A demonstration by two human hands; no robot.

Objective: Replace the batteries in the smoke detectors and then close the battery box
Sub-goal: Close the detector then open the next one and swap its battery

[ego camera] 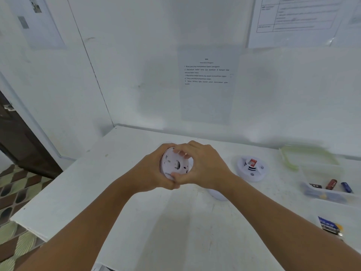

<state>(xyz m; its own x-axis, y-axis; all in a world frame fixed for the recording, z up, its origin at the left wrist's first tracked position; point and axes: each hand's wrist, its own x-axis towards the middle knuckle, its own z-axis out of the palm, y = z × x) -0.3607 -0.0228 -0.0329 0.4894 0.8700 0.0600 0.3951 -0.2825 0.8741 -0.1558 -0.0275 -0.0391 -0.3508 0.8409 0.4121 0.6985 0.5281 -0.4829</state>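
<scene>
White surface (156, 222) against white walls, instruction sheet (207, 83) at 12 o'clock. Left hand (154, 169) and right hand (203, 165) both grasp smoke detector (174, 163), centre. Second detector (251, 168) and battery box (328, 184) at 3 o'clock.

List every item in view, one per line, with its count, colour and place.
smoke detector in hands: 1, white, held up above the table's middle
smoke detector on table: 1, white with red battery on top, right of the hands
battery box: 1, clear, right edge, loose batteries inside
box lid: 1, pale green, behind the box
battery pack: 1, blue, near right
table: 1, white
instruction sheet: 1, white, on the wall
left hand: 1, grips the detector
right hand: 1, grips the detector
</scene>
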